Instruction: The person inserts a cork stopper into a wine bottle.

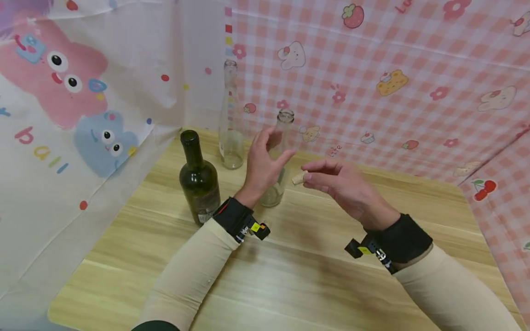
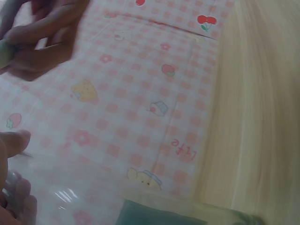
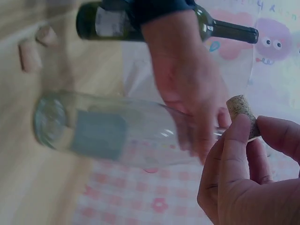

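My left hand is at the neck and shoulder of a clear glass bottle, thumb in front and fingers curled behind. The bottle stands upright with its mouth uncovered, and a pale label shows through its glass in the right wrist view. To the right of the bottle, my right hand pinches a small cork between thumb and fingertips, apart from the bottle and lower than its mouth. In the left wrist view, only the left hand's thumb and some fingertips show at the glass.
A dark green wine bottle stands left of my left wrist. Behind it is a second clear bottle, against the back cloth. Two more corks are on the wooden table. Patterned cloths wall in the table's back and sides.
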A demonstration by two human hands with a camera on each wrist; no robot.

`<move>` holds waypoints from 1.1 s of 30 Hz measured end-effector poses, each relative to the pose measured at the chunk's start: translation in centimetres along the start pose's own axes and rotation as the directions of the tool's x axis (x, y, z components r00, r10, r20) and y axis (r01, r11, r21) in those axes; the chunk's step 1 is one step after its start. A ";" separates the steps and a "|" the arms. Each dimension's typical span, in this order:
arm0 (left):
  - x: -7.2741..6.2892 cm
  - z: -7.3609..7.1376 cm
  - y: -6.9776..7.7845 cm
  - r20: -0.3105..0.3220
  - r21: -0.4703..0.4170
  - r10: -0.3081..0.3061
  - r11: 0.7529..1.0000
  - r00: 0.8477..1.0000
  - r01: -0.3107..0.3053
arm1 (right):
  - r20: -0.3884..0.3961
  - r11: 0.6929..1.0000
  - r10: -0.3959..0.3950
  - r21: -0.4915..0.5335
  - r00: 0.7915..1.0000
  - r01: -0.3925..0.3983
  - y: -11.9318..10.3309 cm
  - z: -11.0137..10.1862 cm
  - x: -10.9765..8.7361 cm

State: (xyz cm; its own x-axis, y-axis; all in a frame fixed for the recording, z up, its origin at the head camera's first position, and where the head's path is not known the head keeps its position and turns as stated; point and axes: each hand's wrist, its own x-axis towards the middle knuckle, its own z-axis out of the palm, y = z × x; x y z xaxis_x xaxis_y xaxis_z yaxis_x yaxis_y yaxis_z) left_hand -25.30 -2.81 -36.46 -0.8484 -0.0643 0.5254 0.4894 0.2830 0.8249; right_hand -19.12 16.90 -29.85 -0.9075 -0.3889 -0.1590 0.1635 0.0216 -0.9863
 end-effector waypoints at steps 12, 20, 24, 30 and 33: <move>0.0 0.2 0.0 -0.014 0.014 -0.010 1.000 1.000 0.011 | -0.095 0.953 -0.046 -0.304 0.994 0.015 -6.7 0.9 2.3; 0.0 0.0 -0.1 -0.011 0.003 0.026 1.000 1.000 -0.026 | -0.088 0.862 -0.097 -0.506 0.991 0.039 -9.8 1.0 3.0; -0.1 0.0 0.0 -0.013 0.008 0.023 1.000 1.000 -0.023 | -0.093 0.828 -0.102 -0.560 0.990 0.033 -11.2 1.2 3.2; -0.1 0.1 -0.3 -0.023 0.003 0.026 1.000 0.999 -0.026 | -0.093 0.821 -0.082 -0.571 0.992 0.014 -12.7 1.8 4.0; -0.1 0.1 -0.3 -0.026 -0.003 0.028 1.000 0.999 -0.028 | -0.077 0.815 -0.085 -0.579 0.993 0.025 -13.1 2.0 4.5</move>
State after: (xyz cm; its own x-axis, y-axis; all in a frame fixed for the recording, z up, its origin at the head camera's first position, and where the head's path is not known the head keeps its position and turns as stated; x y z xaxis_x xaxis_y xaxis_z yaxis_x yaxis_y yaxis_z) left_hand -25.41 -2.78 -36.75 -0.8290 -0.0816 0.5533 0.5133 0.2819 0.8106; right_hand -24.58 13.06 -17.60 -0.9453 -0.3169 -0.0773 -0.1132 0.5408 -0.8335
